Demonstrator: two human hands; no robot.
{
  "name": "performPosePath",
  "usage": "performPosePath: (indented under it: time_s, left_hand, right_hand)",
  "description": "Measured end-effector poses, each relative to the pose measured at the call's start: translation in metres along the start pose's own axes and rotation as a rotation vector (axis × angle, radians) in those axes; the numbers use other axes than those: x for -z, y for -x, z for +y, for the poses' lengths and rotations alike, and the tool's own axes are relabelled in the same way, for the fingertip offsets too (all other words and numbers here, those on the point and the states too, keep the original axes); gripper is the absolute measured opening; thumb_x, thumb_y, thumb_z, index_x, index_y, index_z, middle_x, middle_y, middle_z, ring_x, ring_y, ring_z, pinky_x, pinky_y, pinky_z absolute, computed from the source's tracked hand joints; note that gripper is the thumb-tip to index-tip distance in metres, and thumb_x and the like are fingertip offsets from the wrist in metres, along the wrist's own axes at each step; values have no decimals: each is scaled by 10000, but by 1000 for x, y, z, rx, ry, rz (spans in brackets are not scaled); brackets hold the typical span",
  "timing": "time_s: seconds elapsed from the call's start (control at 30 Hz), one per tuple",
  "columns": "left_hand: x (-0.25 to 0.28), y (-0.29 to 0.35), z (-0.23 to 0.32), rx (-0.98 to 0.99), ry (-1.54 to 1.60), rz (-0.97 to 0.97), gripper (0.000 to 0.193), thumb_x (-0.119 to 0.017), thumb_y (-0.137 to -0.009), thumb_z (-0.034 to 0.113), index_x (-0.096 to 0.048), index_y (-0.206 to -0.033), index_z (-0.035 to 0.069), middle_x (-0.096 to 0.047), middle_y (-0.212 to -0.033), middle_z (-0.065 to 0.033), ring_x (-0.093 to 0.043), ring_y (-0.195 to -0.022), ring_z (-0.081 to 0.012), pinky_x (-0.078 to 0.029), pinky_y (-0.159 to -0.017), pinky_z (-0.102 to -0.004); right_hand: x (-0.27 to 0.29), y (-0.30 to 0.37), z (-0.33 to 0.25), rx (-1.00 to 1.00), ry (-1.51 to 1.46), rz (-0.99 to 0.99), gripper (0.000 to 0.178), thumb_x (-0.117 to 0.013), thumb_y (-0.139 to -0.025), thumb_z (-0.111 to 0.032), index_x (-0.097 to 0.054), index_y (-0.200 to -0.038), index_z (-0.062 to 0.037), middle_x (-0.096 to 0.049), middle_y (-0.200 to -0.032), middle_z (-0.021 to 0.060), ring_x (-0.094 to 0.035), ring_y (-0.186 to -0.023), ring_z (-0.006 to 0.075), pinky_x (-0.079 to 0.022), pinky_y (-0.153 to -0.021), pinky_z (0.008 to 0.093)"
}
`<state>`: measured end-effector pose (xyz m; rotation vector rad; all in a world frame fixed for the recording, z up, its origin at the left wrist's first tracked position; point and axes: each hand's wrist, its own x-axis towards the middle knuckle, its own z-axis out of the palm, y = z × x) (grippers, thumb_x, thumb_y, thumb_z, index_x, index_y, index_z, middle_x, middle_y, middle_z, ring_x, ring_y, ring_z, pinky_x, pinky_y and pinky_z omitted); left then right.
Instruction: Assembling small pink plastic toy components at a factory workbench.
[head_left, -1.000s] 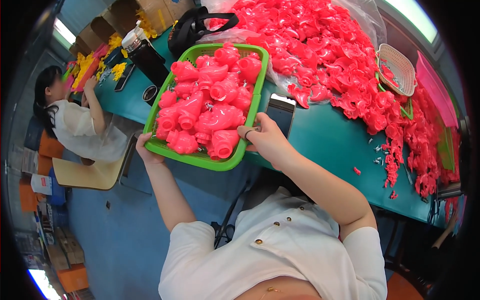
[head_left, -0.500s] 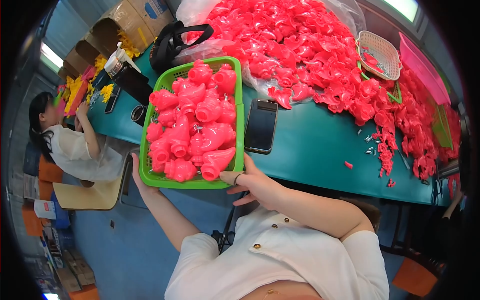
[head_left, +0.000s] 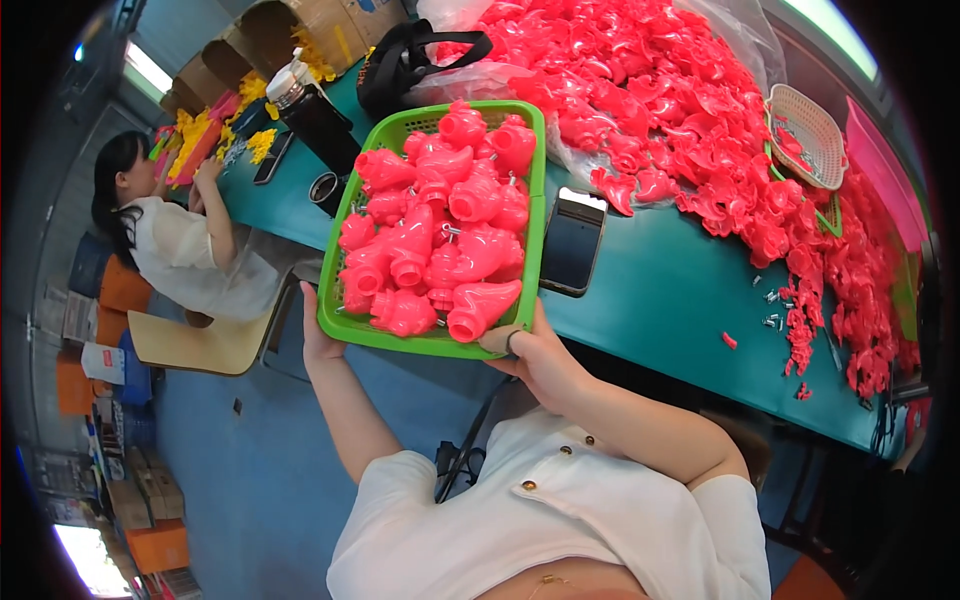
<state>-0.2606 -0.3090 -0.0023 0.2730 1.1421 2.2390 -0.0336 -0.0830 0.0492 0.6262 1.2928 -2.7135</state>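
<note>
My left hand (head_left: 321, 328) supports the near left corner of a green plastic basket (head_left: 425, 343), its thumb up along the side and the other fingers hidden beneath. At the near right corner, my right hand (head_left: 545, 362) grips the rim with a ringed finger showing. Glossy pink hollow plastic pieces (head_left: 410, 245) fill the basket, several with small metal parts sticking out. The basket is slightly tilted over the table's near edge; whether it rests on the table I cannot tell.
A phone (head_left: 574, 243) lies right of the basket on the green table (head_left: 660, 330). Behind are a black bag (head_left: 400, 65), a dark bottle (head_left: 315, 120) and a heap of pink pieces (head_left: 660, 110). A white basket (head_left: 806, 137) stands right; a co-worker (head_left: 180, 230) sits left.
The view has turned, so the basket, table and co-worker all sit further right in the picture. My right hand's fingers have drawn in closer under the basket's corner.
</note>
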Motion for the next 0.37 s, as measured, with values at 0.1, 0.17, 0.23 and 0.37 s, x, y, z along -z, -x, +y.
performPosePath:
  time_s: [0.1, 0.17, 0.23, 0.37]
  left_hand:
    - [13, 0, -3, 9, 107, -121, 584, -428, -909, 455, -434, -1285, 9, -506, -1275, -134, -507, -1147, -270, -400, -979, -405]
    - [24, -2, -4, 19, 139, -141, 589, -458, -892, 445, -436, -1283, 6, -513, -1266, -139, -517, -1136, -273, -407, -974, -407]
    - [30, -1, -4, -7, 24, -113, 613, -520, -832, 409, -440, -1277, -5, -530, -1243, -152, -541, -1104, -283, -432, -948, -410]
    - [25, 3, -9, -35, -15, -172, 633, -501, -810, 395, -421, -1303, 6, -502, -1279, -162, -519, -1135, -299, -406, -980, -424]
  right_hand:
    - [-3, 4, 1, -25, -4, 17, 767, -479, -724, -59, -136, -1394, -207, -351, -1324, 59, -408, -1194, 203, -339, -987, 411]
    - [-5, 11, -6, -3, -29, 27, 786, -503, -717, -47, -148, -1400, -203, -363, -1315, 55, -421, -1177, 199, -336, -991, 400]
    - [-2, 10, -3, 11, -10, 19, 785, -507, -717, -53, -157, -1403, -202, -358, -1321, 56, -417, -1183, 202, -328, -998, 401]
    - [9, 8, 0, 28, -41, -29, 778, -508, -707, -67, -192, -1406, -197, -306, -1371, 48, -371, -1239, 210, -305, -1020, 433]
